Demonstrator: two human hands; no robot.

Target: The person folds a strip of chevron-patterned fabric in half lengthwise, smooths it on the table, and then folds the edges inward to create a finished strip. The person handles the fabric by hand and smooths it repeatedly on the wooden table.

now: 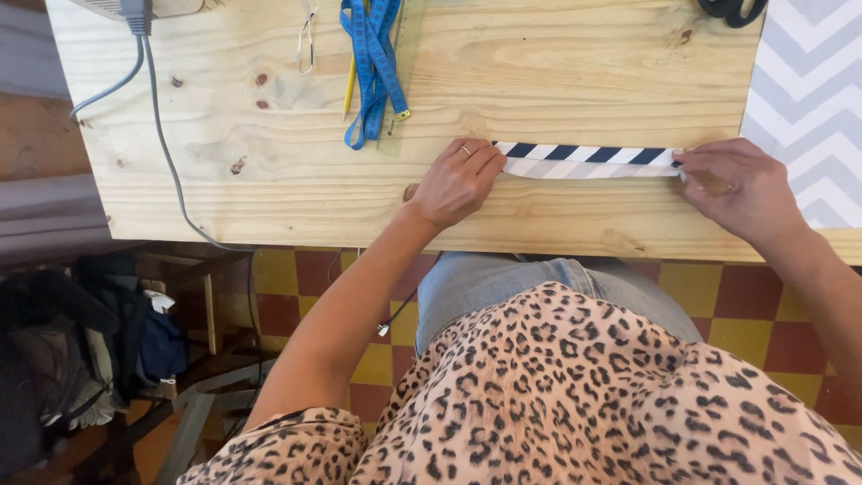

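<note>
A narrow folded strip of fabric (pixel 588 160), striped navy and white along its top and pale grey below, lies flat on the pine table (pixel 269 180). My left hand (pixel 458 180), with a ring on one finger, pinches the strip's left end against the wood. My right hand (pixel 745 184) pinches the strip's right end, fingers closed over it. The strip is stretched straight between the two hands.
A blue tape measure (pixel 373 63) and a yellow pencil (pixel 349 88) lie at the back centre. Grey and white chevron fabric (pixel 808 99) covers the table's right end. Black scissor handles (pixel 732 9) show at the top right; a grey cable (pixel 162 135) crosses the left. Bags sit on the floor at left.
</note>
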